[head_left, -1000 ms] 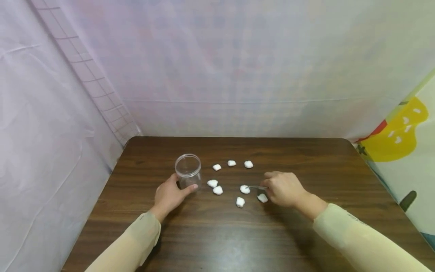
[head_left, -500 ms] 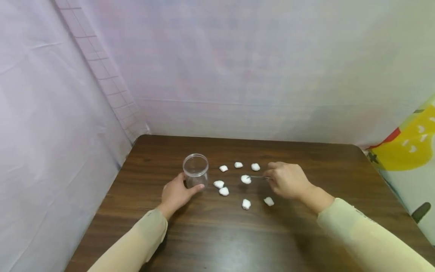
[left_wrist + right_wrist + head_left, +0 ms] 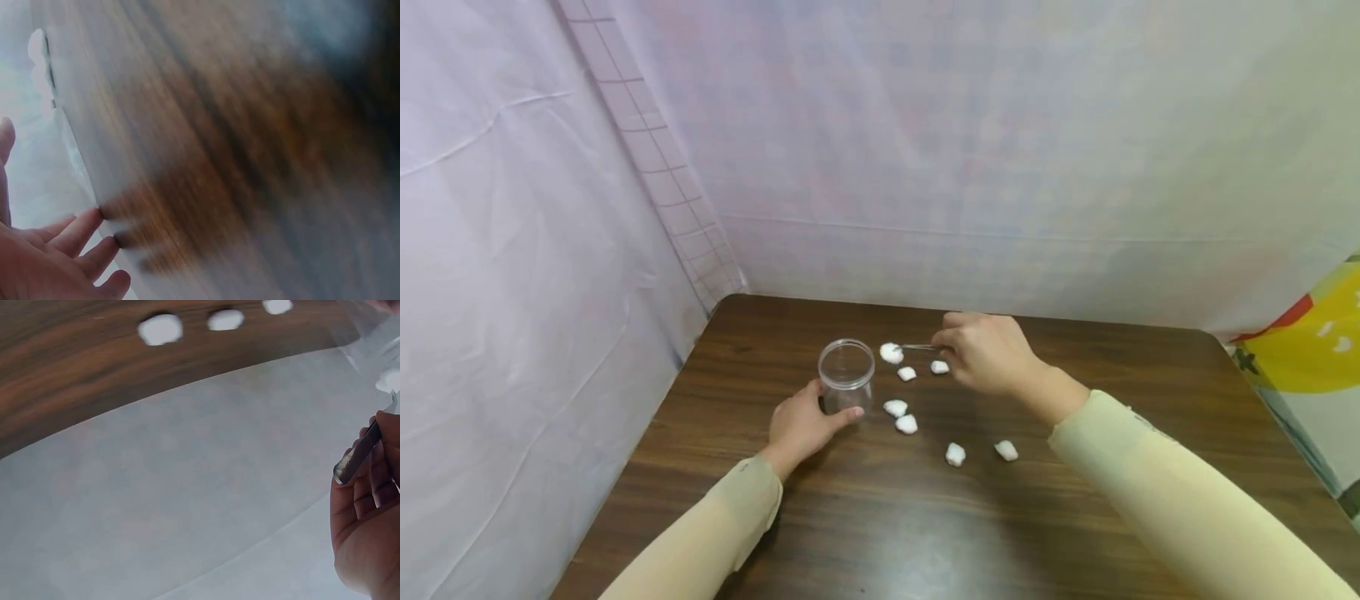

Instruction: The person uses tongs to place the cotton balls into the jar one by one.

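Head view: left hand rests on the brown table, fingers and thumb curled round the base of a clear jar that stands upright with its mouth uncovered. Right hand pinches metal tweezers pointing left; a cotton ball sits clamped at the tips, raised off the table and just right of the jar rim, not in it. Six loose cotton balls lie on the table: two under the tweezers, two just right of the jar base, two nearer the person. Pale cloth backdrop behind and at left, a colourful sheet at far right.

Left wrist view: heavily blurred. Fingers at bottom left press against a pale see-through surface, probably the jar wall; smeared brown table grain beyond.

Right wrist view: right hand at right edge, fingers folded round the dark tweezers handle. A white blob, the held ball, shows at the far right edge. Three loose balls along the top on the wood.
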The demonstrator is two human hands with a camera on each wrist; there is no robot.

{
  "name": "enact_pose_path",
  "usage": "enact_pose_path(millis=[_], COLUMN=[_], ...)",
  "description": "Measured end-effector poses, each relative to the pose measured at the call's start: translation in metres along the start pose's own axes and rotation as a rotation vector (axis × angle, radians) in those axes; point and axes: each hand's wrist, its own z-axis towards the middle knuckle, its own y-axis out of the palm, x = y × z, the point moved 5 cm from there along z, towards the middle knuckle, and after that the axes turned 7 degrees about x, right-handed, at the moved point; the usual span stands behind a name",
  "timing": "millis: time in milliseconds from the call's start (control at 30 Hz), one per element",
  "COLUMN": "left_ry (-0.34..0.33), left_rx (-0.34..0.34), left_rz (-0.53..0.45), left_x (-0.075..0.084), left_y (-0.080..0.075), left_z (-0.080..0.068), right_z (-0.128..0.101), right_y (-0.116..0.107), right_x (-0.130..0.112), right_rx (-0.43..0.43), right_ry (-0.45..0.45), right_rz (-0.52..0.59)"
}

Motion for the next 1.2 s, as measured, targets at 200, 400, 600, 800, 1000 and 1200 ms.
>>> enact_pose_path(millis=[200, 400, 600, 800, 1000, 1200], left_ry=[0.011, 0.015, 0.01, 0.019, 0.018, 0.03], left_rx=[-0.005, -0.003, -0.007, -0.009, -0.011, -0.013], left_rz=[-0.012, -0.004, 0.004, 0.008, 0.007, 0.007], left_x=[0.004, 0.007, 0.007, 0.007, 0.007, 0.003], left_y=[0.0, 0.001, 0.0, 0.001, 0.001, -0.003], left_z=[0.0, 0.001, 0.0, 0.0, -0.001, -0.002], right_z=[0.021, 0.028, 0.03, 0.028, 0.027, 0.013], right_y=[0.013, 0.024, 0.028, 0.03, 0.03, 0.014], right_x=[-0.015, -0.025, -0.028, -0.029, -0.027, -0.021], right_rx=[-0.021, -0.055, -0.073, -0.08, -0.083, -0.053], right_ry=[-0.018, -0.039, -0.052, -0.06, -0.048, -0.047], right_rz=[0.002, -0.005, -0.021, -0.018, -0.02, -0.006])
